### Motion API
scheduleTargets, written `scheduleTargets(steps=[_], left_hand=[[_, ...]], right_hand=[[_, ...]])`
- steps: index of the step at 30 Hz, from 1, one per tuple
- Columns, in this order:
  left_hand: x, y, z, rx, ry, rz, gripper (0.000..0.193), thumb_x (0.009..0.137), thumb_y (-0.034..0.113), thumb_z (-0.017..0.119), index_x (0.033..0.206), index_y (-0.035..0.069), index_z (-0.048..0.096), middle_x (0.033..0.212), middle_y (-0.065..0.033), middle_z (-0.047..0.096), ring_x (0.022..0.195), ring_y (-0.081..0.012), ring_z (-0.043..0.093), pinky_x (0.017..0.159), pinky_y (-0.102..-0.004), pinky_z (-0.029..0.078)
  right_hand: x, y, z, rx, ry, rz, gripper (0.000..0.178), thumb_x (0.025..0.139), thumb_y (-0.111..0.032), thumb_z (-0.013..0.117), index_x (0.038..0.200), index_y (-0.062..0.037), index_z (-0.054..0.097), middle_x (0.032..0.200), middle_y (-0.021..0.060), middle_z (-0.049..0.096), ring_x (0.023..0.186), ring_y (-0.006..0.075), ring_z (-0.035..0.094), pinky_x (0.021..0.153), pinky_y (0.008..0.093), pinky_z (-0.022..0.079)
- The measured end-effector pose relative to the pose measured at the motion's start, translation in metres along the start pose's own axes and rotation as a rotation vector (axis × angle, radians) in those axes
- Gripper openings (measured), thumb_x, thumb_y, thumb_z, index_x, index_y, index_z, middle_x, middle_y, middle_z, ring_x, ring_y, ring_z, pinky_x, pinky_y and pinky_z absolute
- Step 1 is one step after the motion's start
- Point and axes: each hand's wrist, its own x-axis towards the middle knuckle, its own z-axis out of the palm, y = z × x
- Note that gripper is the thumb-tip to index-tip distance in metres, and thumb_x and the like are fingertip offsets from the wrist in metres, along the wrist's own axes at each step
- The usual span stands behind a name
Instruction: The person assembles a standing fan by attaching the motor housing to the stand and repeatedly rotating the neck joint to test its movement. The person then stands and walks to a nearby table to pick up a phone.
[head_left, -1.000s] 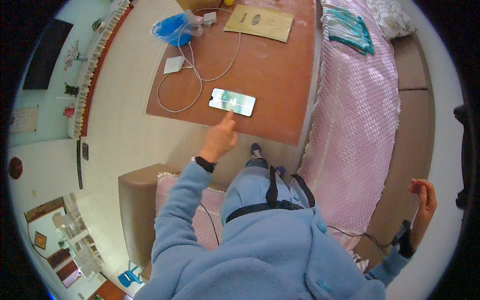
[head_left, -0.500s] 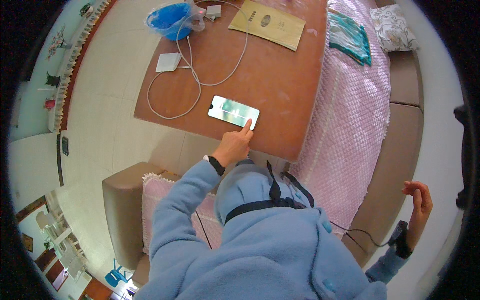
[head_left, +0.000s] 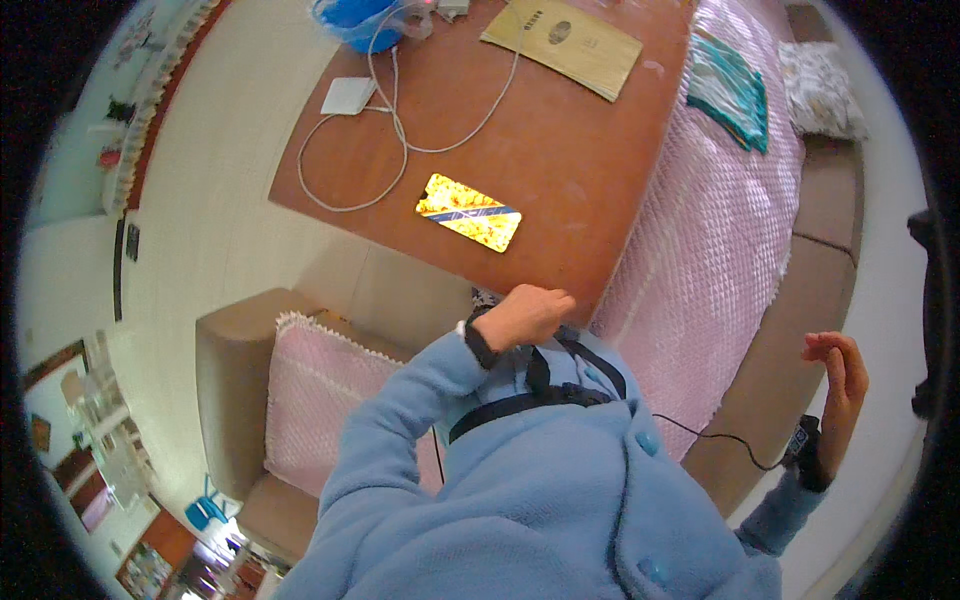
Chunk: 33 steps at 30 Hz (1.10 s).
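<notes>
A smartphone (head_left: 468, 212) with a lit yellow screen and a blue band lies face up on the brown table (head_left: 560, 215). My left hand (head_left: 525, 315) hovers at the table's near edge, below the phone and apart from it. Its fingers are curled in, and nothing shows in them. Out to the far right, my right hand (head_left: 840, 380) is raised beside the sofa, fingers loosely bent and apart, holding nothing. Dark bands circle both wrists, and a black cable runs to the right one.
A white charging cable (head_left: 400, 128) loops over the table by a white square pad (head_left: 348, 96). Farther back are a blue bowl in clear plastic (head_left: 365, 22) and a tan envelope (head_left: 565, 48). A pink quilted cover (head_left: 700, 240) with a teal-and-white cloth (head_left: 728, 92) drapes the sofa.
My left hand has left the phone's screen, drawing back toward me and to the right, its fingers curling in. The screen has turned from pale green to yellow. My right hand stays raised.
</notes>
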Motion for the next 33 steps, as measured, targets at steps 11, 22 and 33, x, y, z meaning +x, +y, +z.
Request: scheduleTargets(steps=[11, 22, 33], left_hand=[[-0.029, 0.086, 0.011, -0.276, 0.467, -0.328, 0.02, 0.081, 0.017, 0.061, 0.096, 0.005, 0.061, 0.089, -0.0146, 0.063, 0.086, -0.0332, 0.061, 0.074, -0.042, 0.049], [-0.018, 0.145, 0.046, -0.43, 0.442, -0.307, 0.026, 0.085, 0.026, 0.062, 0.101, 0.005, 0.062, 0.097, -0.0126, 0.06, 0.094, -0.0318, 0.057, 0.08, -0.0407, 0.048], [-0.021, 0.125, 0.038, -0.37, 0.072, -0.385, 0.033, 0.084, 0.035, 0.058, 0.093, 0.003, 0.058, 0.086, -0.019, 0.062, 0.084, -0.0392, 0.06, 0.072, -0.0466, 0.047]], right_hand=[[0.153, 0.044, 0.015, 0.189, -0.427, -0.342, 0.018, 0.095, -0.007, 0.047, 0.101, 0.0033, 0.061, 0.093, 0.0099, 0.066, 0.083, 0.0158, 0.063, 0.078, 0.0293, 0.051], [0.126, 0.009, 0.102, 0.266, -0.911, -0.302, 0.016, 0.09, -0.005, 0.05, 0.097, 0.0034, 0.062, 0.089, 0.009, 0.066, 0.085, 0.0158, 0.063, 0.08, 0.0291, 0.05], [0.095, -0.021, 0.152, 0.089, -1.049, -0.468, 0.014, 0.088, -0.009, 0.057, 0.094, 0.002, 0.064, 0.087, 0.0114, 0.068, 0.081, 0.0217, 0.065, 0.073, 0.0313, 0.051]])
